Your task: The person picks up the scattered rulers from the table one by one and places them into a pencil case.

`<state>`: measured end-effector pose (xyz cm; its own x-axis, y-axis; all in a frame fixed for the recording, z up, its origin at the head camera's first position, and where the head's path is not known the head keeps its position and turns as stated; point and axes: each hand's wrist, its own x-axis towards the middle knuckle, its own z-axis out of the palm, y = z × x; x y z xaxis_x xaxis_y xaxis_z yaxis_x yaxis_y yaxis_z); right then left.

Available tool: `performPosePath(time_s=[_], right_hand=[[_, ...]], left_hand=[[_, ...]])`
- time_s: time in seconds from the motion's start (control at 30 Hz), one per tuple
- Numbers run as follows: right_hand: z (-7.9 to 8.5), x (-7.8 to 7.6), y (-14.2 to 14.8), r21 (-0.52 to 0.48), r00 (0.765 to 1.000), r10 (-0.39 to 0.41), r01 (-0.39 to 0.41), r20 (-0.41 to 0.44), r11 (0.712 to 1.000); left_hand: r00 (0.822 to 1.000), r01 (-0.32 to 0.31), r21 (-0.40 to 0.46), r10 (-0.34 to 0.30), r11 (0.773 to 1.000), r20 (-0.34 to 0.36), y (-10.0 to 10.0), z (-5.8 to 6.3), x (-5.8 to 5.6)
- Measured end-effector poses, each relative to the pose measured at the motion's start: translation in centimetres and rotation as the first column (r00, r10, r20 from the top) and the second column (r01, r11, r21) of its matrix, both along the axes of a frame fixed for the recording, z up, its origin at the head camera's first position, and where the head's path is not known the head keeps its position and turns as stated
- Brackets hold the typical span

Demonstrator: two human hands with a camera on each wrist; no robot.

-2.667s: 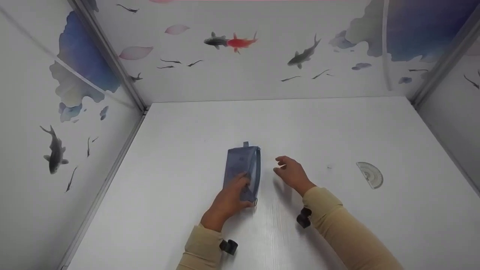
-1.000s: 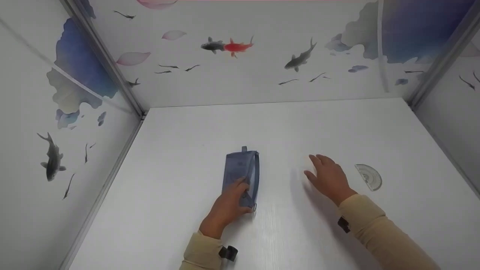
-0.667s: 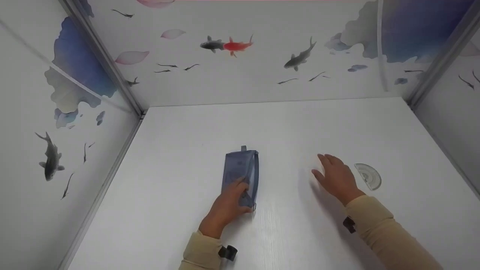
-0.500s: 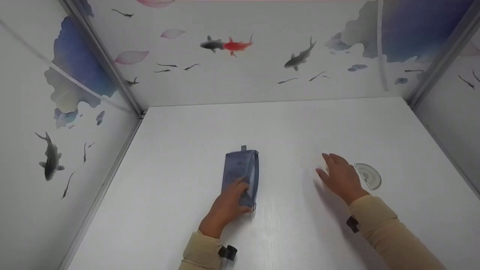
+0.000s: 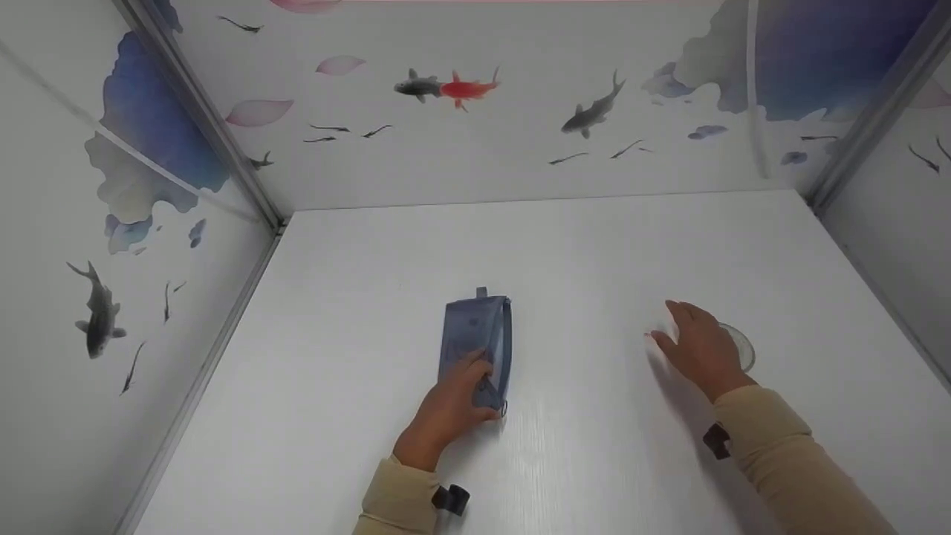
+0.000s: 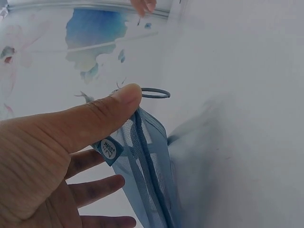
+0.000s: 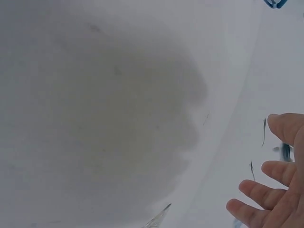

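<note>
A blue mesh zip pouch [image 5: 468, 323] stands upright near the middle of the table, its zipped edge facing right. My left hand [image 5: 438, 417] holds its near end. In the left wrist view the thumb [image 6: 126, 95] presses the pouch's end beside a thin ring [image 6: 156, 93], with the fingers on the far side. Over on the right, my right hand [image 5: 702, 349] hovers, fingers apart and holding nothing. It partly hides a clear half-round protractor [image 5: 747, 351] in the head view. Only a corner of the protractor [image 7: 160, 218] shows in the right wrist view.
The white table [image 5: 356, 312] meets a back wall [image 5: 490, 163] printed with fish and petals. A left side wall [image 5: 44, 409] and a right one [image 5: 891, 223] enclose it. Black clips sit at both sleeve cuffs.
My right hand has moved from beside the pouch rightward to the protractor, which it now partly covers. My left hand keeps its hold on the pouch.
</note>
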<state>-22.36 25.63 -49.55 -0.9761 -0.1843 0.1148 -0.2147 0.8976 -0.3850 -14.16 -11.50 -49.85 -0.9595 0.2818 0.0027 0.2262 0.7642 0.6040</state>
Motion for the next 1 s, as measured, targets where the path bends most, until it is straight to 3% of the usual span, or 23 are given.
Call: performPosePath(time_s=[0.2,0.73,1.0], right_hand=[[-0.1,-0.1,1.3,0.012,0.999,-0.035,0.034,0.023,0.999],[0.0,-0.6,4.6,-0.062,0.976,-0.082,0.096,0.204,0.993],[-0.6,-0.8,5.9,-0.081,0.968,-0.083,0.105,0.235,0.991]], left_hand=[[1.0,0.0,-0.007,0.0,1.0,-0.005,0.0,0.0,0.0],[1.0,0.009,-0.002,-0.009,1.0,-0.001,0.0,0.2,0.0],[1.0,0.018,-0.009,-0.018,1.0,0.001,-0.1,0.3,0.0]])
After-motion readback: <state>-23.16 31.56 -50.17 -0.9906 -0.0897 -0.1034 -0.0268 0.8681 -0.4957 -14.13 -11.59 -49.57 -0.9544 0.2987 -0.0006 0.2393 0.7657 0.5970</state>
